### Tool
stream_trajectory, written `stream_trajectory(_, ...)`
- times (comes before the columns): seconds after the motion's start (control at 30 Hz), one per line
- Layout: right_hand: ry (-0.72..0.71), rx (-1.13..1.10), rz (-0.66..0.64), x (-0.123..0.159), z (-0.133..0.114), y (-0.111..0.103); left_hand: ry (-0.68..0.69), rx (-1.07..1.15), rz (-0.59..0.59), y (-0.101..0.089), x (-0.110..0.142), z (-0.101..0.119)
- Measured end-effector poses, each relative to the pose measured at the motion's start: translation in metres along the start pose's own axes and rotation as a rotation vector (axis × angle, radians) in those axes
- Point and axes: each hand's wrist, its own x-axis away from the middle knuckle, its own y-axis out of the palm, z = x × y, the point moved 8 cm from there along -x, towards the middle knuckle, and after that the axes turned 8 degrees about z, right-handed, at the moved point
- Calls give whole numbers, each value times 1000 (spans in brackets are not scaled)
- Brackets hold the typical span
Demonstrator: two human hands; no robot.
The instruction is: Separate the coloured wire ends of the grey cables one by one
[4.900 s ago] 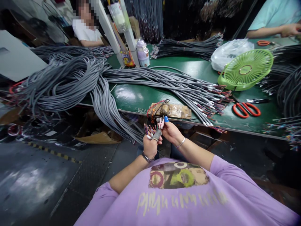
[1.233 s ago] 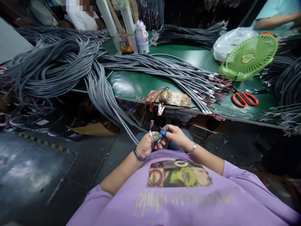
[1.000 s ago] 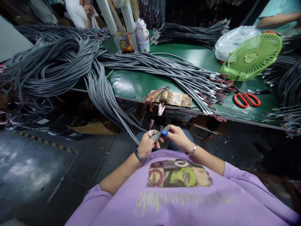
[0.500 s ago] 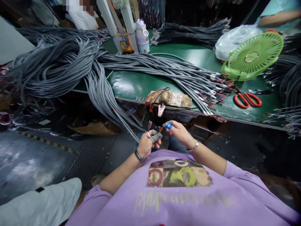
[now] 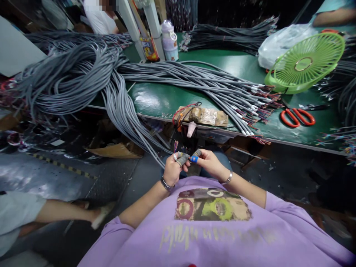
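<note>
My left hand is closed round the end of a grey cable, whose thin coloured wires stick up above my fingers. My right hand, with a blue cap on one fingertip, pinches at those wire ends right beside the left thumb. Both hands sit over my lap, just below the table's front edge. The cable runs off to the left into the grey cable bundle hanging from the green table. A taped block with a pink clip sits at the table edge above my hands.
Red-handled scissors and a green fan lie at the right of the table. A pale bottle stands at the back by white posts. Another person's leg and sandalled foot cross the floor at the left. Other people sit at the far side.
My right hand has come back in to the wire ends after pulling slightly away. A person's leg has stepped across the floor at the lower left. The view shifted a little.
</note>
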Motion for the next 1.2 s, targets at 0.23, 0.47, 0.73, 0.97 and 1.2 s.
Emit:
stream_trajectory(0.23, 22, -2, 2, -2, -11, -5, 54, -99, -81, 6, 3, 5)
stream_trajectory(0.47, 83, -96, -156, -7, -12, 11, 15, -118, -207, 11, 10, 2)
stream_trajectory(0.73, 80, -122, 26, -6, 0, 1, -31, -6, -172, 11, 8, 0)
stream_trajectory(0.97, -143, 24, -5, -1, -18, 0, 28, -207, -140, 9, 9, 6)
stream_trajectory(1.2, -49, 0, 45, -7, -4, -2, -107, 84, -104, 8, 5, 0)
